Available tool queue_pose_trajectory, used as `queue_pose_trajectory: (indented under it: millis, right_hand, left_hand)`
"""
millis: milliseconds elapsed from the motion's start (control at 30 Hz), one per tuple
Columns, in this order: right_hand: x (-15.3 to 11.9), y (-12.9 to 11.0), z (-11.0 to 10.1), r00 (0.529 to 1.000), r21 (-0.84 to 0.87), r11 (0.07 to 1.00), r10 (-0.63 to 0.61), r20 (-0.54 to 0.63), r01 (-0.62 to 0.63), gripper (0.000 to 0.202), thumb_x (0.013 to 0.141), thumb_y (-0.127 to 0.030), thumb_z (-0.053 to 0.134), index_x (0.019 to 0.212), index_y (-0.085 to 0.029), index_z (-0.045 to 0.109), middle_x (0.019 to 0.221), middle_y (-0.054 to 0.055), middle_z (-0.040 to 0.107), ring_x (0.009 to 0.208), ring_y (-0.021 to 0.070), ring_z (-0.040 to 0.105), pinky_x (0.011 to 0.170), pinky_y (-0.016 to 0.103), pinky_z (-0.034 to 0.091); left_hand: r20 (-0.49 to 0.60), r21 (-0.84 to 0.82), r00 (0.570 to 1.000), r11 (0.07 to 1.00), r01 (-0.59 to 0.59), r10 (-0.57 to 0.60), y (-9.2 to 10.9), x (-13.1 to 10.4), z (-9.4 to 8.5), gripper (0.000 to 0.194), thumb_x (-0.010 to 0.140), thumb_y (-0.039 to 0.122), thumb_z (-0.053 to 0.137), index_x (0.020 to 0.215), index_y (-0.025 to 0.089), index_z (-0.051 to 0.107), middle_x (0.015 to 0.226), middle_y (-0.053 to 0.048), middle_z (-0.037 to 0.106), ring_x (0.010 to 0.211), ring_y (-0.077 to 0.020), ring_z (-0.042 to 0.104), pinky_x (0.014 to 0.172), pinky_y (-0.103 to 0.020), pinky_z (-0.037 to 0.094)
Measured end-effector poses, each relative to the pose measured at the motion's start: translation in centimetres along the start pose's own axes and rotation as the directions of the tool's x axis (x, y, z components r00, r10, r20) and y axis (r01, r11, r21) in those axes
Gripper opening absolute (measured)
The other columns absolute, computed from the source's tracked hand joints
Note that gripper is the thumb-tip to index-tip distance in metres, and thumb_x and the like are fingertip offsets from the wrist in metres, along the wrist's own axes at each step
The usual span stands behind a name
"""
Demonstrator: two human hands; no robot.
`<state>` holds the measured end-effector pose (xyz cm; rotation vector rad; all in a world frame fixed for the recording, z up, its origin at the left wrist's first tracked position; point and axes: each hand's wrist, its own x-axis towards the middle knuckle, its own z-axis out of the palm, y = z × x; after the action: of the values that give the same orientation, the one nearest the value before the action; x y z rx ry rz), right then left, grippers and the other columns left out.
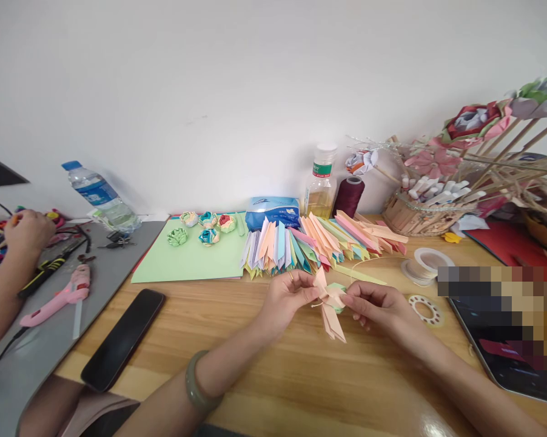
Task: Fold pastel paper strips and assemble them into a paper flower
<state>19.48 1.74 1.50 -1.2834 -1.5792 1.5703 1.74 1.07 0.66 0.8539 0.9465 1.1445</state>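
Between my two hands, above the wooden table, is a paper flower (332, 301) of folded peach and pale green strips. My left hand (290, 298) pinches its left side between thumb and fingers. On the right side, the thumb and fingertips of my right hand (374, 303) grip it by the green part. Peach strip ends hang down below it, and a thin cord pokes out at its left. Just behind my hands lies a row of folded paper strips (278, 243) in many colours. A spool of clear cord (430, 265) sits beyond my right hand.
Several finished paper flowers (208, 237) rest on green paper (155, 261). A black phone (123, 340) lies at left, a tablet (483, 340) at right. On the grey mat are a pink glue gun (57, 303), a bottle (103, 194) and another person's hand (28, 230). A pen basket (430, 212) stands at the back.
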Motion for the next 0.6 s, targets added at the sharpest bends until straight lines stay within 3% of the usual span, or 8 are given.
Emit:
queue_pose_trajectory:
  millis: [133, 300, 400, 500, 600]
  right_hand:
    - [0.13, 0.08, -0.17, 1.000, -0.002, 1.000, 0.008, -0.003, -0.008, 0.035, 0.071, -0.051, 0.056, 0.062, -0.018, 0.054, 0.052, -0.003, 0.044, 0.048, 0.0089, 0.039, 0.044, 0.022, 0.029]
    - [0.30, 0.22, -0.70, 0.988, -0.018, 0.999, -0.036, -0.152, 0.033, 0.033, 0.073, -0.048, 0.055, 0.060, -0.019, 0.049, 0.052, -0.004, 0.042, 0.047, 0.0091, 0.035, 0.044, 0.022, 0.026]
    - [0.09, -0.03, -0.81, 0.962, -0.021, 0.994, -0.108, -0.252, 0.107, 0.032, 0.076, -0.045, 0.053, 0.059, -0.019, 0.047, 0.053, -0.004, 0.039, 0.049, 0.0095, 0.034, 0.046, 0.023, 0.027]
    - [-0.20, -0.33, -0.88, 0.914, -0.024, 0.977, -0.205, -0.349, 0.210, 0.029, 0.077, -0.044, 0.054, 0.060, -0.020, 0.049, 0.055, -0.003, 0.040, 0.051, 0.0104, 0.035, 0.047, 0.023, 0.029]
    - [-0.51, -0.71, -0.76, 0.924, -0.085, 0.967, -0.253, -0.288, 0.239, 0.025, 0.075, -0.043, 0.056, 0.064, -0.021, 0.056, 0.060, -0.001, 0.048, 0.058, 0.0130, 0.043, 0.052, 0.024, 0.034]
  left_hand:
    - [-0.006, -0.048, 1.000, 0.999, 0.019, -0.020, 0.23, 0.15, -0.18, 0.022, 0.056, 0.026, 0.074, 0.065, 0.011, 0.060, 0.062, -0.001, 0.061, 0.059, -0.0093, 0.053, 0.062, -0.023, 0.040]
    - [-0.067, -0.157, 0.997, 0.987, 0.020, -0.031, 0.64, 0.40, -0.40, 0.023, 0.054, 0.025, 0.075, 0.066, 0.012, 0.060, 0.060, 0.002, 0.059, 0.056, -0.0077, 0.053, 0.058, -0.020, 0.040]
    - [0.045, -0.199, 0.984, 0.964, 0.179, -0.173, 0.52, 0.33, -0.32, 0.026, 0.052, 0.025, 0.077, 0.066, 0.011, 0.060, 0.060, 0.001, 0.059, 0.054, -0.0076, 0.053, 0.055, -0.020, 0.039]
    - [0.141, -0.217, 0.936, 0.912, 0.348, -0.323, 0.42, 0.22, -0.19, 0.031, 0.047, 0.024, 0.079, 0.068, 0.010, 0.061, 0.055, 0.001, 0.057, 0.047, -0.0068, 0.051, 0.050, -0.020, 0.038]
    - [0.190, -0.152, 0.864, 0.856, 0.495, -0.466, 0.60, 0.08, 0.10, 0.032, 0.040, 0.021, 0.080, 0.063, 0.009, 0.060, 0.052, 0.001, 0.056, 0.044, -0.0075, 0.051, 0.049, -0.022, 0.038]
